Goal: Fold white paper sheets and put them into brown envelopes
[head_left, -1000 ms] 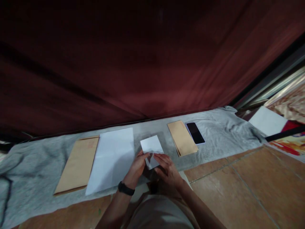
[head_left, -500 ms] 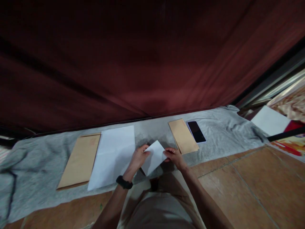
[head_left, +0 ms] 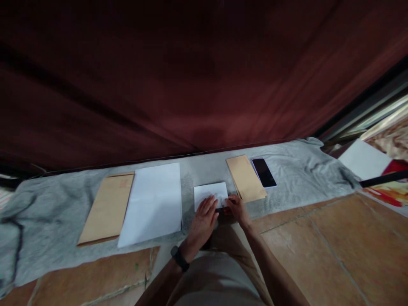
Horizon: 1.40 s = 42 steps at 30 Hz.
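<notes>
Where it is pressed flat on the grey cloth, the folded white paper is judged light, limp, easily creased; best taken by an edge. Left hand spread upon it; right hand pinching its corner. Half a second earlier it was held tilted between both hands. Beyond: brown envelope, phone.

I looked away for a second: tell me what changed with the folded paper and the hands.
The folded white paper, held tilted off the cloth half a second ago, now lies flat on the grey cloth. The left hand presses on it; the right hand touches its near right corner. The large white sheet, envelopes and phone stayed put.
</notes>
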Motion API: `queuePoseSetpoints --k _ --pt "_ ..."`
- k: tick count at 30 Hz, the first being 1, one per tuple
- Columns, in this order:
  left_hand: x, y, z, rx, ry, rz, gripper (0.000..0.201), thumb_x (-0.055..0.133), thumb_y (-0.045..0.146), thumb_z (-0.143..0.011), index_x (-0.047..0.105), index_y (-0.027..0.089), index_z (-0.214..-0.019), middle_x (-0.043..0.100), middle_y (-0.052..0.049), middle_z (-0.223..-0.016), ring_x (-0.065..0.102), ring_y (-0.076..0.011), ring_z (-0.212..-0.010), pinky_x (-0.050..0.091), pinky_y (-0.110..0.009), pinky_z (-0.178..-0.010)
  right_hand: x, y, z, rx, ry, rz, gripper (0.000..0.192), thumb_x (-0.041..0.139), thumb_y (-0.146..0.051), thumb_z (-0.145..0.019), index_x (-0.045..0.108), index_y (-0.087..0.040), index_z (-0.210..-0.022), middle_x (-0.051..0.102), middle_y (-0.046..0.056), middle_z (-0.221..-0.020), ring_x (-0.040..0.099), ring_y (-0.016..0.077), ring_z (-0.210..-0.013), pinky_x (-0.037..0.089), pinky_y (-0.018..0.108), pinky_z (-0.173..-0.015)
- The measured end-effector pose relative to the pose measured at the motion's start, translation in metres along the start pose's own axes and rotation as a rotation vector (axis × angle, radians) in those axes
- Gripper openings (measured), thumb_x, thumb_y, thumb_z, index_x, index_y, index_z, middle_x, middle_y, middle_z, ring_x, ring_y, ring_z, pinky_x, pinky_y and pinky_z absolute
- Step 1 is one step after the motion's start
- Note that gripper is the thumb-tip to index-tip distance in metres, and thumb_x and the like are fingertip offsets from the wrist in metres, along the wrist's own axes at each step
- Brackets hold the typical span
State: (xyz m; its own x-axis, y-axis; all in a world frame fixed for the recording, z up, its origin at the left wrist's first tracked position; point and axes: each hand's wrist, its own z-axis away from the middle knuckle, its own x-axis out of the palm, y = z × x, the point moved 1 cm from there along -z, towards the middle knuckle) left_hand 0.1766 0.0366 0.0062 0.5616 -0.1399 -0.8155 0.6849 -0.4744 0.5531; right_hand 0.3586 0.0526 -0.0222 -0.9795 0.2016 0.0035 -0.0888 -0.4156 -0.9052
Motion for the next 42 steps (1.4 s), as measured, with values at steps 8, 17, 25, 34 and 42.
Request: queuePoseSetpoints --k 8,17,25,34,42 --pt "0.015 0.004 0.020 0.030 0.007 -0.199 0.058 0.049 0.029 -0.100 0.038 0.019 -0.156 0.039 -0.013 -0.163 0.028 -0.0287 -0.154 0.029 -0.052 -0.125 -0.004 -0.009 -0.002 -0.091 -0.001 0.349 0.022 0.056 -0.043 -0.086 0.064 -0.022 -0.089 0.065 -0.001 -0.059 0.059 0.0167 -0.045 0.046 0.026 -0.038" --pt "0.017 0.011 0.027 0.054 -0.048 -0.297 0.063 0.052 0.025 -0.097 0.035 0.019 -0.157 0.035 -0.010 -0.165 0.025 -0.0297 -0.155 0.025 -0.054 -0.126 -0.006 -0.022 -0.003 -0.217 0.051 0.708 0.011 0.058 -0.025 -0.090 0.068 -0.021 -0.091 0.073 0.003 -0.078 0.068 0.0179 -0.069 0.050 0.026 -0.067" --pt "0.033 -0.001 0.028 0.118 -0.017 -0.376 0.059 0.047 0.023 -0.098 0.037 0.019 -0.156 0.039 -0.010 -0.163 0.028 -0.0286 -0.154 0.023 -0.055 -0.126 0.019 -0.009 0.044 -0.764 0.067 1.051 0.037 0.041 -0.025 -0.104 0.060 -0.016 -0.135 0.072 0.015 -0.119 0.067 0.0261 -0.112 0.054 0.042 -0.098" --pt "0.027 -0.006 0.041 0.088 -0.004 -0.369 0.061 0.037 0.022 -0.102 0.026 0.008 -0.159 0.037 -0.016 -0.163 0.027 -0.0240 -0.155 0.028 -0.047 -0.126 0.021 0.005 0.062 -0.880 -0.102 1.108 0.053 0.039 -0.030 -0.107 0.034 -0.014 -0.157 0.043 0.016 -0.159 0.036 0.0259 -0.150 0.036 0.053 -0.121" --pt "0.007 -0.010 0.059 -0.031 0.005 -0.396 0.067 0.044 0.041 -0.102 0.032 0.006 -0.157 0.040 -0.019 -0.160 0.031 -0.0289 -0.153 0.032 -0.049 -0.124 -0.003 0.009 0.059 -0.865 -0.054 1.208 0.060 0.045 -0.027 -0.104 0.028 -0.015 -0.160 0.041 0.014 -0.161 0.034 0.0256 -0.151 0.032 0.051 -0.124"
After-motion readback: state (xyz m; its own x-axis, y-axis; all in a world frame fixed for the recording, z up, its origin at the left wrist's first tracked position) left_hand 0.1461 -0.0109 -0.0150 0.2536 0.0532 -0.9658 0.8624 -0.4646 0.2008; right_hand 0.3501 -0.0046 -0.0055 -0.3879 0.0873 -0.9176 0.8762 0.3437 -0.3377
